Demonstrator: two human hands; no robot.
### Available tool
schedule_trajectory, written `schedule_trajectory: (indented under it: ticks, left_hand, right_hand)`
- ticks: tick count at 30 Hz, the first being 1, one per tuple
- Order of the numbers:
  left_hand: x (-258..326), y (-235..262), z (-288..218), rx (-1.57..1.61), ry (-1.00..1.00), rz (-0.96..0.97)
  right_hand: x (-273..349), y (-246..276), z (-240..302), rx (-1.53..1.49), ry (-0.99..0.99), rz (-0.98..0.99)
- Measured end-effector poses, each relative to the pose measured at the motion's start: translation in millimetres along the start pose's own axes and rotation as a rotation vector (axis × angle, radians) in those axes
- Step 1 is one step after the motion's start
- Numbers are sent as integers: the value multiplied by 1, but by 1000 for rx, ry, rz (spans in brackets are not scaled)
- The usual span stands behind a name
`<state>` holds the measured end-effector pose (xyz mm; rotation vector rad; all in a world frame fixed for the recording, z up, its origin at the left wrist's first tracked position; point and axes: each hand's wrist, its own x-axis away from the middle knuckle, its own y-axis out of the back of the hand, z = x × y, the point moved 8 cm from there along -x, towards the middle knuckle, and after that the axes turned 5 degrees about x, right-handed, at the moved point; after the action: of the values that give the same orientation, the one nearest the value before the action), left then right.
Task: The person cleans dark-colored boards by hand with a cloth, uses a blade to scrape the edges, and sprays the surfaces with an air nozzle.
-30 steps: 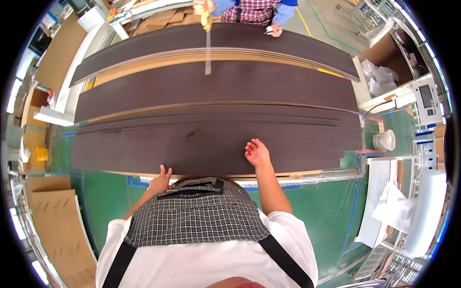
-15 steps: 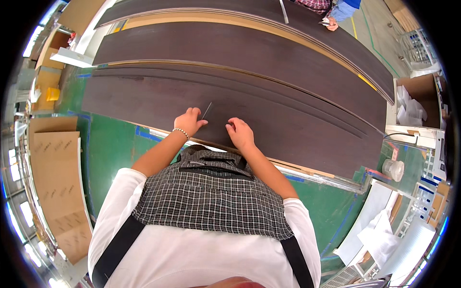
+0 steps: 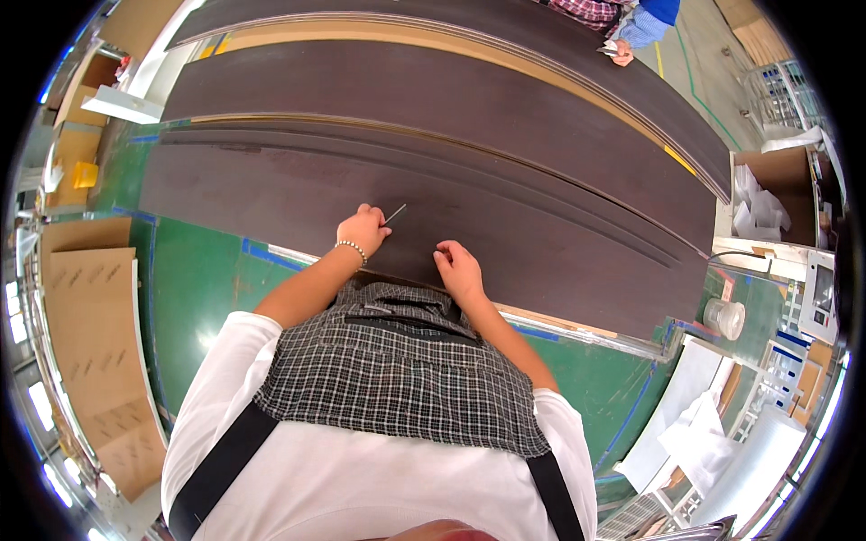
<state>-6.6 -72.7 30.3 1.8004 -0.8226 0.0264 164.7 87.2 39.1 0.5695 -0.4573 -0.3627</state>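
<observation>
My left hand (image 3: 363,231) is closed on a slim grey metal tool (image 3: 396,214), whose tip points away and to the right over the nearest dark brown panel (image 3: 298,185). The exact kind of tool is too small to tell. Just to the right, my right hand (image 3: 462,272) hovers at the same panel's near side with its fingertips drawn together. Whatever may lie between them is hidden. Thin dark strips (image 3: 541,194) run lengthwise along the panel's far part.
Beyond lie more long dark panels (image 3: 361,77). A co-worker's hand (image 3: 621,54) holds a small object over the farthest one. Flat cardboard (image 3: 86,343) stands at left, near a yellow bucket (image 3: 85,175). At right are an open carton (image 3: 785,185) and a clear round tub (image 3: 724,317).
The tool in my left hand has tilted lower toward the right. My right hand's fingers have drawn together, and the co-worker's hand has shifted slightly. The whole view has shifted a little.
</observation>
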Motion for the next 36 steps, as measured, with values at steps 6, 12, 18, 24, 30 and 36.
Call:
schedule_trajectory:
  ticks: [6,12,18,24,30,36]
  left_hand:
    - [-3,-4,0,15,-41,-10]
    - [-4,1,-6,12,-75,28]
    - [-6,7,-4,163,-163,97]
    - [20,-4,-57,718,-139,300]
    - [60,-3,-116,714,-181,415]
    - [72,-6,-141,716,-303,508]
  right_hand:
    - [11,10,-20,-40,-79,-16]
    - [15,20,-46,-93,-63,-125]
    - [18,28,-49,-178,-73,-143]
    - [14,19,-29,-559,-54,-87]
    - [17,34,-11,-785,-43,-88]
    - [41,62,12,-832,43,-207]
